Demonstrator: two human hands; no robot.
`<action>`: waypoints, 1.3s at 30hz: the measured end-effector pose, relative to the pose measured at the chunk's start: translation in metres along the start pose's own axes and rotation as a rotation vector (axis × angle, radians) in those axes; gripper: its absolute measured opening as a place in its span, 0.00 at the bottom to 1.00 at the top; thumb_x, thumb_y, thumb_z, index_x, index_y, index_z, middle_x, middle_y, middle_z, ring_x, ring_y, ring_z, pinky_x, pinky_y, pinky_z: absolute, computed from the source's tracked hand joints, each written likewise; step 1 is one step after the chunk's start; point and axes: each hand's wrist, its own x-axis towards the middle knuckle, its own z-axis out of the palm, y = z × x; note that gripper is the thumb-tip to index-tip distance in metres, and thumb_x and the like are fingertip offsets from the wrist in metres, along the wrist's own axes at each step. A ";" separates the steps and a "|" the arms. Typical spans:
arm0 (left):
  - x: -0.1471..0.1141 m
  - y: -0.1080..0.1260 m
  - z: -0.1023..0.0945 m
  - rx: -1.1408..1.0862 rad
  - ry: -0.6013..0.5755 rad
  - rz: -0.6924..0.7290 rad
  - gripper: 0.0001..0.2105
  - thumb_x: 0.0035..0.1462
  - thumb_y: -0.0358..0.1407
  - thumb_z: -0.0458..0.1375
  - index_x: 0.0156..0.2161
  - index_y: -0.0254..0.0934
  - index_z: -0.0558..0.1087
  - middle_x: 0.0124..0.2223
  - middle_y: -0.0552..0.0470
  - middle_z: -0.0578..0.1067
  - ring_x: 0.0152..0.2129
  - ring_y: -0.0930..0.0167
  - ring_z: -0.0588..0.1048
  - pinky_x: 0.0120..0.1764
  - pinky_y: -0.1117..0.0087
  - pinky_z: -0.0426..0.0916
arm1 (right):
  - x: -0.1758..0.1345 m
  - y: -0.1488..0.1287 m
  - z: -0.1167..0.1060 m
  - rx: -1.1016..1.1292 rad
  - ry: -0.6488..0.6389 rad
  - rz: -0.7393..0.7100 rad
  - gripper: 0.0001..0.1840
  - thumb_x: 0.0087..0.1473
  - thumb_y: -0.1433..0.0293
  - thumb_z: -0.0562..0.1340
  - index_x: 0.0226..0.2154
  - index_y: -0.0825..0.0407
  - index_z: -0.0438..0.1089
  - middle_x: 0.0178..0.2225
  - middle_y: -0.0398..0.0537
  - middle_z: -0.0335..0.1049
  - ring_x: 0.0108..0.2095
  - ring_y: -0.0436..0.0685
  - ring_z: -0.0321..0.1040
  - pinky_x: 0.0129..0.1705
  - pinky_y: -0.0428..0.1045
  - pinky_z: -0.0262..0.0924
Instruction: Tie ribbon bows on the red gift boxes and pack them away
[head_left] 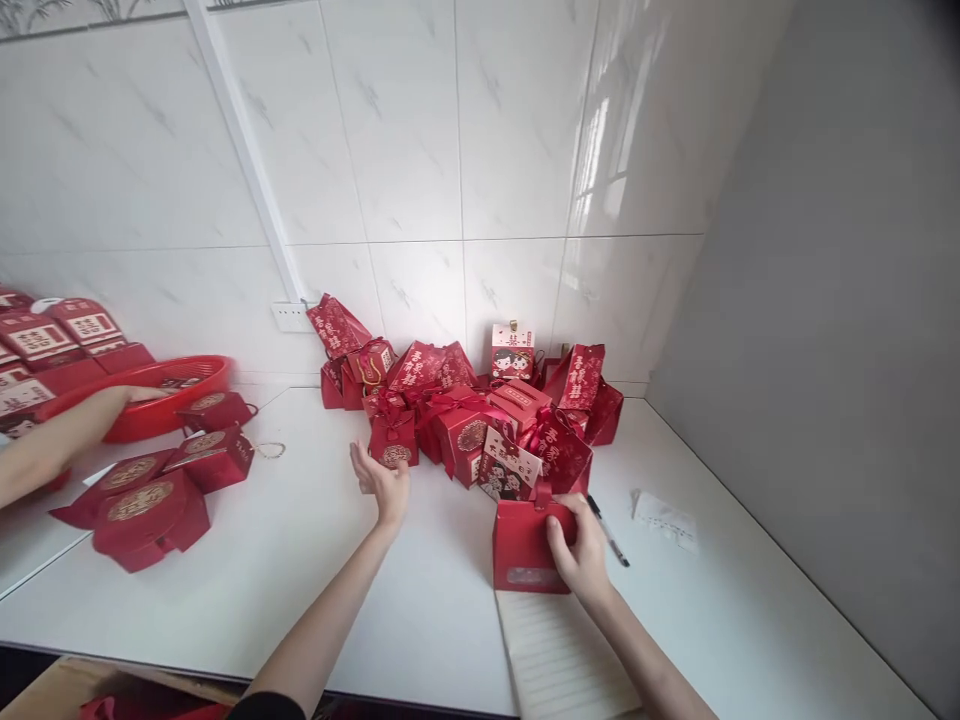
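In the head view, the right hand (581,545) is closed on a red box (521,540), its thumb pressed on the front face. The box is upright, just in front of the pile of red gift boxes (457,440), and its lower edge is at the top of a lined notebook (562,650). If the box rests on the paper, I cannot tell. The left hand (386,485) is apart from the right one, with fingers spread and nothing inside. It is next to a small box with a gold emblem (394,437); whether they touch is not clear to me.

The pile runs along the back edge of the white table (427,600), near the tiled wall (412,150). Right of the right hand lies a pen (609,530), then a crumpled packet (665,520), and the table has free room until the grey side panel (825,350). On the left, a wide free strip separates the left hand from four emblem boxes (154,520). Behind these, a co-worker's hand (135,394) reaches over a red basket (214,368).
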 end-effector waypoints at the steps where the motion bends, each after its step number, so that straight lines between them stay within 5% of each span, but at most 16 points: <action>1: -0.012 0.009 0.001 -0.013 -0.039 0.088 0.31 0.53 0.27 0.52 0.61 0.36 0.48 0.66 0.35 0.45 0.64 0.53 0.42 0.61 0.44 0.45 | 0.000 0.000 0.001 -0.005 0.004 -0.001 0.06 0.58 0.72 0.53 0.40 0.50 0.61 0.32 0.47 0.66 0.31 0.55 0.66 0.32 0.50 0.64; 3: -0.036 0.027 0.005 -0.038 -0.238 0.312 0.22 0.52 0.27 0.55 0.53 0.42 0.65 0.62 0.45 0.60 0.62 0.59 0.53 0.61 0.55 0.51 | 0.000 0.000 0.001 -0.004 0.011 -0.003 0.06 0.58 0.72 0.53 0.40 0.50 0.61 0.32 0.47 0.66 0.32 0.55 0.67 0.33 0.50 0.64; 5: -0.052 0.043 0.013 0.008 -0.597 0.654 0.18 0.52 0.27 0.55 0.47 0.46 0.71 0.58 0.50 0.66 0.60 0.61 0.58 0.60 0.56 0.53 | 0.000 0.001 0.001 0.004 0.015 0.001 0.06 0.58 0.72 0.53 0.40 0.50 0.61 0.33 0.47 0.66 0.33 0.55 0.66 0.33 0.50 0.64; 8: -0.058 0.058 0.030 0.225 -0.965 0.936 0.22 0.56 0.26 0.51 0.54 0.50 0.68 0.63 0.52 0.60 0.63 0.60 0.51 0.58 0.49 0.51 | 0.000 0.001 0.000 0.018 0.025 0.020 0.06 0.58 0.73 0.53 0.40 0.50 0.60 0.33 0.47 0.65 0.32 0.55 0.66 0.34 0.50 0.63; 10: -0.056 0.061 0.043 0.354 -1.011 0.926 0.25 0.58 0.29 0.51 0.59 0.54 0.61 0.66 0.54 0.54 0.64 0.58 0.46 0.58 0.44 0.49 | 0.000 0.001 -0.002 0.033 0.020 0.017 0.06 0.58 0.73 0.53 0.40 0.50 0.60 0.32 0.47 0.65 0.32 0.55 0.66 0.34 0.50 0.63; 15: -0.059 0.062 0.078 0.468 -0.912 0.840 0.28 0.59 0.41 0.53 0.63 0.55 0.51 0.67 0.55 0.49 0.64 0.54 0.42 0.58 0.41 0.43 | 0.001 -0.003 -0.003 0.085 -0.011 -0.016 0.06 0.56 0.73 0.54 0.39 0.50 0.60 0.31 0.46 0.64 0.30 0.54 0.65 0.32 0.50 0.63; 19: -0.056 0.058 0.098 0.491 -0.820 0.764 0.28 0.58 0.34 0.52 0.62 0.53 0.54 0.67 0.56 0.50 0.64 0.53 0.42 0.60 0.43 0.43 | 0.002 -0.004 -0.001 0.113 -0.013 -0.017 0.07 0.57 0.73 0.53 0.40 0.51 0.60 0.30 0.47 0.63 0.30 0.54 0.64 0.31 0.50 0.63; 24: -0.034 0.046 0.101 0.445 -0.733 0.670 0.29 0.55 0.26 0.49 0.62 0.48 0.57 0.67 0.54 0.51 0.64 0.54 0.41 0.61 0.45 0.40 | 0.001 -0.003 0.000 0.127 -0.016 -0.020 0.08 0.57 0.74 0.53 0.40 0.50 0.60 0.31 0.47 0.62 0.30 0.54 0.64 0.31 0.49 0.63; 30: -0.029 0.042 0.094 0.312 -0.691 0.547 0.31 0.46 0.27 0.57 0.58 0.47 0.64 0.65 0.50 0.57 0.63 0.55 0.48 0.62 0.48 0.41 | 0.003 -0.002 0.001 0.154 -0.018 -0.010 0.08 0.57 0.74 0.53 0.41 0.50 0.60 0.30 0.47 0.62 0.30 0.54 0.64 0.31 0.49 0.63; 34: -0.031 0.055 0.102 0.208 -0.540 0.387 0.34 0.50 0.38 0.59 0.61 0.32 0.54 0.64 0.34 0.52 0.62 0.52 0.52 0.59 0.47 0.50 | 0.002 -0.002 0.001 0.177 -0.017 -0.005 0.09 0.57 0.75 0.53 0.41 0.51 0.61 0.30 0.47 0.62 0.29 0.54 0.64 0.30 0.49 0.62; 39: -0.013 0.078 0.123 0.077 -0.428 0.209 0.36 0.52 0.39 0.59 0.62 0.32 0.48 0.62 0.32 0.57 0.60 0.55 0.56 0.57 0.53 0.57 | 0.000 -0.003 0.001 0.178 -0.009 -0.004 0.09 0.57 0.75 0.53 0.41 0.50 0.60 0.31 0.46 0.63 0.30 0.54 0.64 0.31 0.49 0.62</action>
